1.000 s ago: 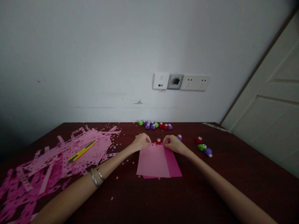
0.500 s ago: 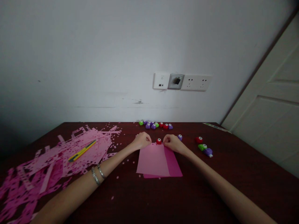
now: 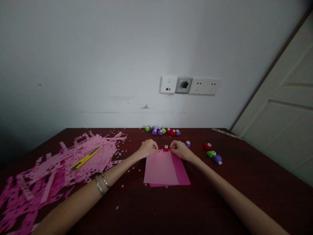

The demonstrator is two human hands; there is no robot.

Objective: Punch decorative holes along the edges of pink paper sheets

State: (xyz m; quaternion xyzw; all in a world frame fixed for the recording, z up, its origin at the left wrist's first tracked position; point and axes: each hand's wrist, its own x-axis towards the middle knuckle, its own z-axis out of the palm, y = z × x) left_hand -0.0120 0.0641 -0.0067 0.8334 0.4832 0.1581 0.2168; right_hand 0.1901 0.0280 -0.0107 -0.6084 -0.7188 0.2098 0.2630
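Note:
A light pink paper sheet (image 3: 160, 168) lies over a darker magenta sheet (image 3: 181, 169) on the dark wooden table. At the far left corner of the light sheet, my left hand (image 3: 148, 148) pinches its edge with closed fingers. My right hand (image 3: 180, 150) pinches the same far edge further right. Between my hands sits a small red craft punch (image 3: 165, 148) with a round white-and-red top, at the paper's far edge. Small punched holes show along that edge beside my left fingertips. Just beyond my right hand stands a purple craft punch (image 3: 187, 144).
Pink paper scraps (image 3: 56, 173) heap on the left, with a yellow utility knife (image 3: 85, 159) on top. Several craft punches (image 3: 160, 132) line the wall. Red (image 3: 207, 146), green (image 3: 211, 154) and purple (image 3: 217, 159) punches lie at right. A thin strip (image 3: 226, 133) lies behind them.
The light pink sheet has turned slightly, its near edge shifting a little to the right over the magenta sheet. Both hands stay at the far edge beside the red punch.

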